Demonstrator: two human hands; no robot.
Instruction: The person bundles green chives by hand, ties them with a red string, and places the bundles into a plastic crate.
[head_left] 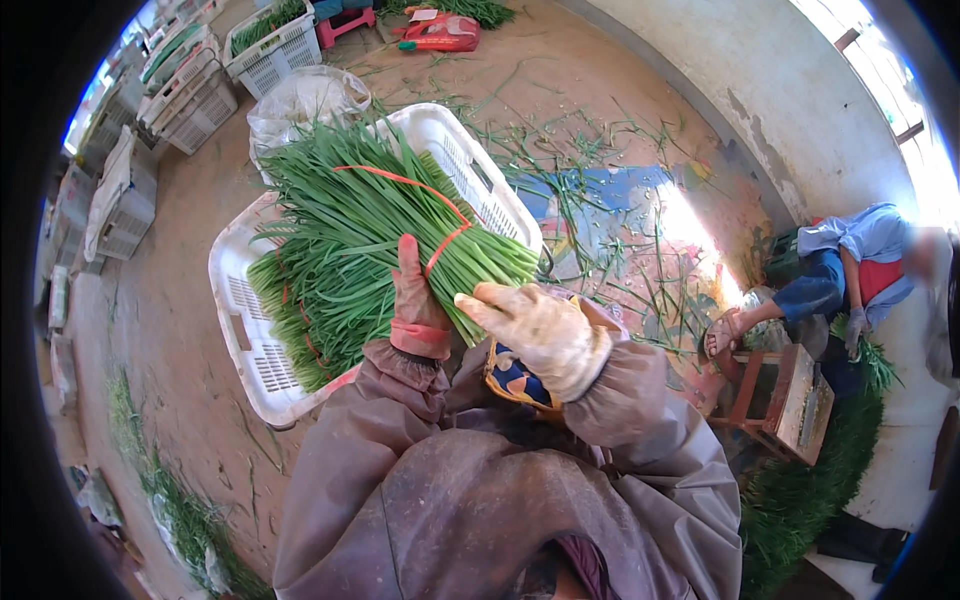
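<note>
A large bundle of garlic chives [385,205], tied with a red band [445,250], lies slanted over a white plastic basket [245,345]. Its leaves point to the far left and its pale stem ends toward me. My left hand [414,295], bare, supports its near side with the thumb raised; the other fingers are hidden beneath. Over the stem ends rests my right hand [550,335], in a stained pale glove, its fingers curving round them. More tied chives [335,300] lie in the basket below.
A clear plastic bag [310,95] stands behind the basket. Loose leaves litter the floor to the right. There a seated person [850,265] holds greens beside a wooden stool [780,400] and a long chive heap [810,500]. White crates [195,100] line the far left.
</note>
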